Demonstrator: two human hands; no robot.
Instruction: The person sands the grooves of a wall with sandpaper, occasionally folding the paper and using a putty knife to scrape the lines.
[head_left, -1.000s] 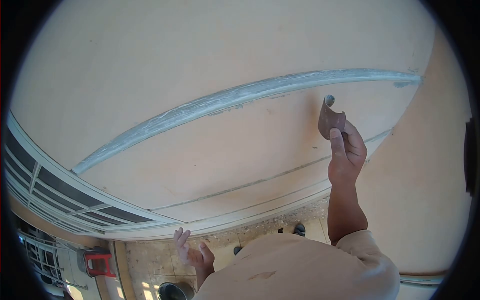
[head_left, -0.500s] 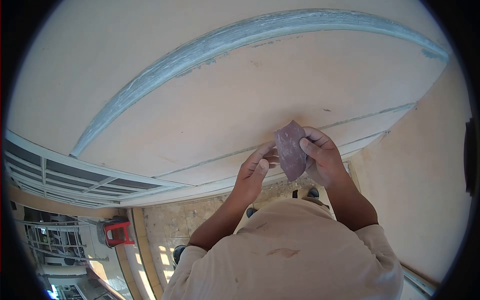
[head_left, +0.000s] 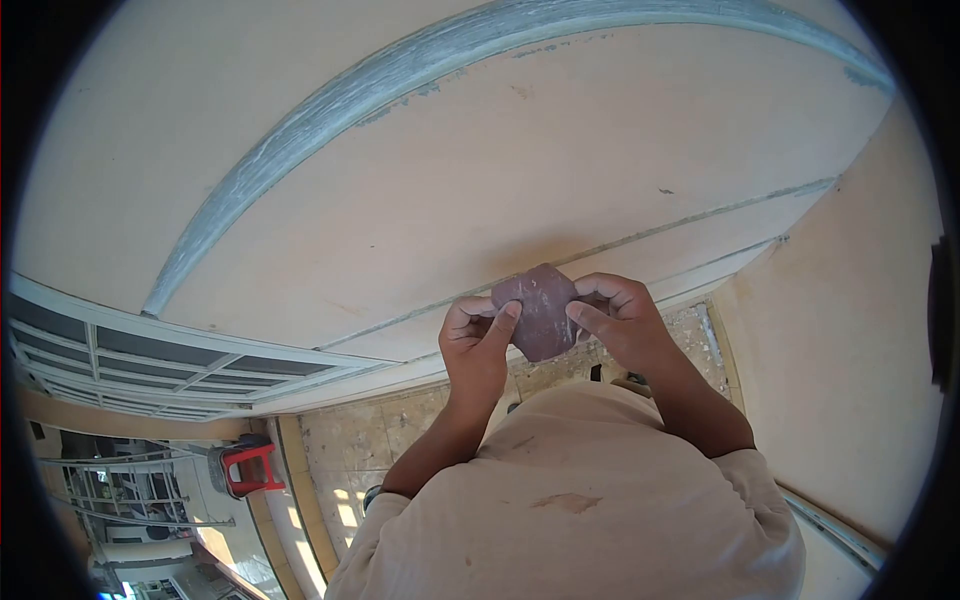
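A worn, purplish-brown piece of sandpaper (head_left: 543,312) with whitish scuffs is stretched between my two hands, in front of my chest. My left hand (head_left: 478,338) pinches its left edge, thumb on the near face. At the opposite edge, my right hand (head_left: 618,315) grips it between thumb and fingers. Some fingers of both hands are hidden behind the sheet. Beyond it rises a pale beige wall (head_left: 420,220), which the sandpaper does not visibly touch.
A curved blue-grey moulding (head_left: 400,75) arches across the wall. To the left is a barred window (head_left: 180,360). A red plastic stool (head_left: 250,470) stands at lower left, near a railing (head_left: 120,490). Stained floor tiles (head_left: 350,440) lie below me, and another wall (head_left: 830,350) bounds the right.
My left hand has closed on the sandpaper's left edge, where before its fingers were apart beside it. The sheet has moved left and now lies spread wider. My view has shifted slightly.
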